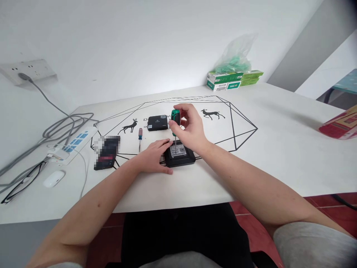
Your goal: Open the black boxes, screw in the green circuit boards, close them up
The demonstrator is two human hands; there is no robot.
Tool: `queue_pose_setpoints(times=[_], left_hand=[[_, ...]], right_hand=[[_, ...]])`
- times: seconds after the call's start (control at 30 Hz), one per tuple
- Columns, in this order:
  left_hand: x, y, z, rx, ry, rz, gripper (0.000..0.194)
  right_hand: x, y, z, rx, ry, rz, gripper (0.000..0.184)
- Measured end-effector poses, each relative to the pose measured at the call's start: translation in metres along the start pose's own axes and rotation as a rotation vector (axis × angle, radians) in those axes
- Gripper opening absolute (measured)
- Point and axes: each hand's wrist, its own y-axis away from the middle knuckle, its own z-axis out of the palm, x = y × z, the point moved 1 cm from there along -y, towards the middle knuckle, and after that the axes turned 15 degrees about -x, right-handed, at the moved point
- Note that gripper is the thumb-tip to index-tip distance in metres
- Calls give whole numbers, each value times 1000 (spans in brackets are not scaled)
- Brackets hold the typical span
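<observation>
My right hand [191, 128] is closed round the green-and-black handle of a screwdriver [175, 119]. The screwdriver stands almost upright, its shaft reaching down to the white label on a flat black electronic box [181, 160]. Whether the tip sits in a screw is too small to tell. At the box's left side, my left hand [153, 156] grips it, fingers at the far edge and thumb near the front corner. Behind lies a second black box [157, 123] with small stickers. A smaller screwdriver [140, 138] with a red-and-blue handle rests left of it.
A phone [107, 153], partly blurred out, lies left of my left hand. Further left are a power strip [79, 143], coiled cables, a white earbud case [54, 178] and glasses [25, 182]. Green-and-white boxes [224, 80] stand by the wall; a red package [340, 124] is at right.
</observation>
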Motion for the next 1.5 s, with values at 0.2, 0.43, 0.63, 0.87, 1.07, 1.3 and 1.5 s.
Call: queue_pose_setpoints(times=[0.2,0.43,0.63,0.87,1.07,1.3,1.5], left_hand=[[-3,-5,-2,68,-14,15,103],[-6,-6,-6,103,14,5,97],[-8,-5,-6,87,-4,60,95],[-7,-3,-8,58,-18,30,97],[-7,-4,-7,25,-24,0,103],[-6,-3,-8,36,-4,15,107],[-13,-5,-4,35,-25,14,109]], right_hand=[[-7,6,9,-90,-21,-2,35],[-10,9,11,-140,10,-77,35],[-11,11,13,-174,54,-79,34],[-9,10,12,-161,77,-92,34],[-9,9,11,-144,77,-113,34],[-8,9,11,-158,70,-116,35],[-9,8,8,-144,79,-175,32]])
